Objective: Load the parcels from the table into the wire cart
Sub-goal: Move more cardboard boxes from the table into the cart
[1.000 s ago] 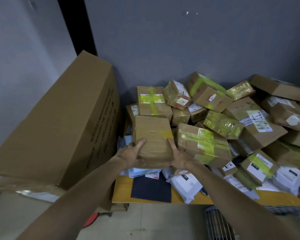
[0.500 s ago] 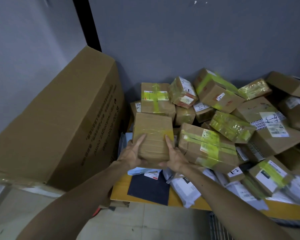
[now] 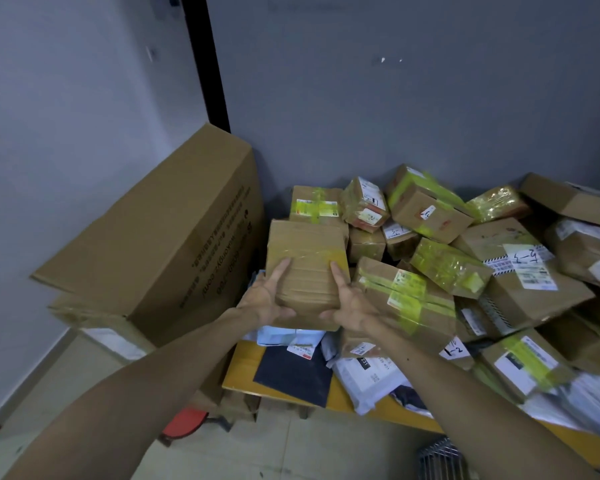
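Note:
A brown taped cardboard parcel [image 3: 307, 265] is held up at the left end of the pile. My left hand [image 3: 265, 301] grips its lower left side and my right hand [image 3: 352, 304] grips its lower right side, thumbs on the top face. Behind and to the right, several cardboard parcels with yellow-green tape [image 3: 409, 299] and white mailer bags [image 3: 371, 379] are heaped on the yellow table [image 3: 243, 375]. A corner of the wire cart [image 3: 440, 459] shows at the bottom edge, below my right forearm.
A large cardboard box [image 3: 160, 251] leans against the wall left of the table, on other flattened cartons. A red stool [image 3: 184, 422] stands on the floor beneath it. A dark flat parcel [image 3: 291, 375] lies at the table's front edge.
Both hands keep the same hold on the brown parcel, which has risen a little off the pile. The view has tilted up and shifted, so more wall shows.

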